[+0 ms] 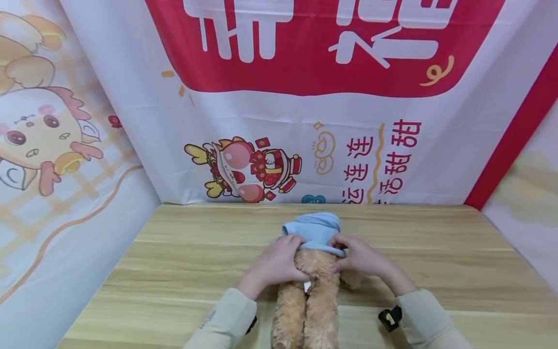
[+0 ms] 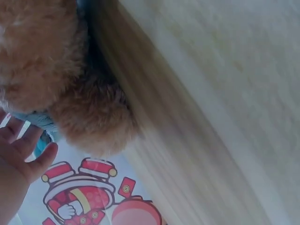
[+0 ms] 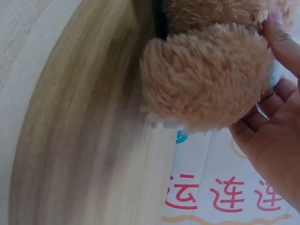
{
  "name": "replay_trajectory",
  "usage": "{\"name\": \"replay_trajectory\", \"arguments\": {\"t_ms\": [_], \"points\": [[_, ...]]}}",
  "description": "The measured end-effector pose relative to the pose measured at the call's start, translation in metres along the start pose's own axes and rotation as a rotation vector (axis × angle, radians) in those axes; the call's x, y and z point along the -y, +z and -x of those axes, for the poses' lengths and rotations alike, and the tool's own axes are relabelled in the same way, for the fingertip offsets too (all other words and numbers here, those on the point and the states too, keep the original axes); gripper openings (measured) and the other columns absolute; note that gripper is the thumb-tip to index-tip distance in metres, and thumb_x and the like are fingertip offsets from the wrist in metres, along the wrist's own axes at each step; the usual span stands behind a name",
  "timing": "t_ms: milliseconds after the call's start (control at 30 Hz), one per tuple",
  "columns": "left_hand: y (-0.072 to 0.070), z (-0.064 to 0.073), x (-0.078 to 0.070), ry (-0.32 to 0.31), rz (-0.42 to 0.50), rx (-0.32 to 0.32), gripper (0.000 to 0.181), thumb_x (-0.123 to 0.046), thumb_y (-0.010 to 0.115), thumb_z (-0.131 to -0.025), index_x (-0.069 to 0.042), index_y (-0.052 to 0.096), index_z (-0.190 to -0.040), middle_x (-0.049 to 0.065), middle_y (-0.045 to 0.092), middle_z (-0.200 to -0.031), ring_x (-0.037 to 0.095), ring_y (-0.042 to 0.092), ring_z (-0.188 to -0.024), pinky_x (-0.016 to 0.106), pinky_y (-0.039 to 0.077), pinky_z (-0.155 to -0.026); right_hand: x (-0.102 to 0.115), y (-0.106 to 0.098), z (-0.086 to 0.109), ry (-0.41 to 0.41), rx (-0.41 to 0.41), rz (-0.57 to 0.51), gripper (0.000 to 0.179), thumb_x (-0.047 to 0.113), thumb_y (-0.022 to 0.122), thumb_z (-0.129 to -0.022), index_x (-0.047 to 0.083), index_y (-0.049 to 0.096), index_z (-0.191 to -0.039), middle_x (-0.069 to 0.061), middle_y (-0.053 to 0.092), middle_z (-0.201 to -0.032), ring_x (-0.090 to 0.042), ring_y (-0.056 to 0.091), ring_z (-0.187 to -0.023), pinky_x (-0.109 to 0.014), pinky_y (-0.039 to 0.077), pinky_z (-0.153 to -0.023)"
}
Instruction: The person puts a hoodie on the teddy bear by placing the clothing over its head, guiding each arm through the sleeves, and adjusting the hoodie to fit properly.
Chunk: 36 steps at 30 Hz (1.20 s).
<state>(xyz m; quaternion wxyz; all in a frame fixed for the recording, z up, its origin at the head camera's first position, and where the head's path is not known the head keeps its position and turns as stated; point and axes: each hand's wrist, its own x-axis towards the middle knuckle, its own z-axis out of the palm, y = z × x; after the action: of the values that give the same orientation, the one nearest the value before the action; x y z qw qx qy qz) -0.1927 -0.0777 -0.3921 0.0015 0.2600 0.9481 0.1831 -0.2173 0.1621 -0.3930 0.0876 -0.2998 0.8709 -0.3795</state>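
Observation:
A brown plush toy (image 1: 321,300) lies on the table, legs toward me. A light blue cloth garment (image 1: 316,230) is bunched over its far end, hiding what is under it. My left hand (image 1: 279,261) grips the toy's left side, thumb across the fur and fingers at the garment's hem. On the other side, my right hand (image 1: 359,257) pinches the hem, its thumb against the fur. In the right wrist view, a furry limb (image 3: 206,79) of the toy sticks out beside my palm. A small white tag (image 1: 307,286) shows between the legs.
The wooden table (image 1: 196,271) ends at a white and red printed cloth (image 1: 261,111) hanging behind it. Another printed cloth (image 1: 65,208) hangs at the left. A black wrist strap (image 1: 389,318) is at my right sleeve.

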Motion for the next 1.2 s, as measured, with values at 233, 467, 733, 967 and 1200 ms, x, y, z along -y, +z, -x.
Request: {"name": "replay_trajectory", "arguments": {"t_ms": [233, 467, 733, 967, 1200], "points": [[0.007, -0.007, -0.005, 0.078, -0.127, -0.068, 0.058, -0.049, 0.072, -0.077, -0.015, 0.054, -0.120, 0.002, 0.059, -0.117, 0.020, 0.055, -0.109, 0.037, 0.047, -0.097, -0.008, -0.002, 0.001, -0.021, -0.023, -0.062, 0.017, 0.011, 0.073, -0.078, 0.008, 0.060, -0.088, -0.004, 0.061, -0.092, -0.007, 0.051, -0.089, -0.024, 0.045, -0.081], [0.013, -0.015, -0.010, 0.097, -0.140, -0.153, 0.040, -0.033, 0.075, -0.080, -0.015, 0.057, -0.112, -0.001, 0.063, -0.111, 0.017, 0.058, -0.100, 0.031, 0.051, -0.086, -0.013, -0.005, 0.003, -0.020, -0.079, -0.094, 0.016, 0.005, 0.065, -0.085, 0.002, 0.057, -0.098, -0.005, 0.059, -0.090, -0.012, 0.054, -0.089, -0.031, 0.047, -0.083], [0.010, -0.024, -0.010, -0.089, 0.019, -0.110, 0.080, -0.043, 0.081, -0.070, -0.013, 0.047, -0.135, 0.005, 0.067, -0.106, 0.020, 0.063, -0.091, 0.033, 0.053, -0.078, -0.016, -0.010, -0.005, 0.097, -0.074, -0.221, 0.090, 0.002, 0.069, -0.083, -0.005, 0.008, -0.150, -0.005, 0.054, -0.076, -0.008, 0.050, -0.071, -0.020, 0.045, -0.067], [0.005, -0.025, -0.009, -0.037, -0.094, -0.056, 0.073, -0.059, 0.076, -0.069, -0.018, 0.059, -0.127, 0.002, 0.062, -0.122, 0.022, 0.058, -0.110, 0.038, 0.050, -0.091, -0.014, -0.019, -0.013, 0.159, -0.043, -0.109, 0.067, 0.010, 0.070, -0.085, -0.004, 0.031, -0.137, -0.005, 0.054, -0.073, -0.012, 0.049, -0.065, -0.023, 0.043, -0.057], [0.005, -0.025, -0.002, 0.025, -0.086, -0.074, 0.070, -0.057, 0.077, -0.070, -0.016, 0.063, -0.124, 0.011, 0.030, -0.151, 0.029, 0.026, -0.142, 0.048, 0.030, -0.115, -0.014, -0.018, -0.020, 0.111, -0.188, 0.151, 0.040, 0.013, 0.075, -0.081, 0.002, 0.053, -0.113, -0.026, 0.048, -0.130, -0.045, 0.050, -0.118, -0.055, 0.045, -0.096]]}}
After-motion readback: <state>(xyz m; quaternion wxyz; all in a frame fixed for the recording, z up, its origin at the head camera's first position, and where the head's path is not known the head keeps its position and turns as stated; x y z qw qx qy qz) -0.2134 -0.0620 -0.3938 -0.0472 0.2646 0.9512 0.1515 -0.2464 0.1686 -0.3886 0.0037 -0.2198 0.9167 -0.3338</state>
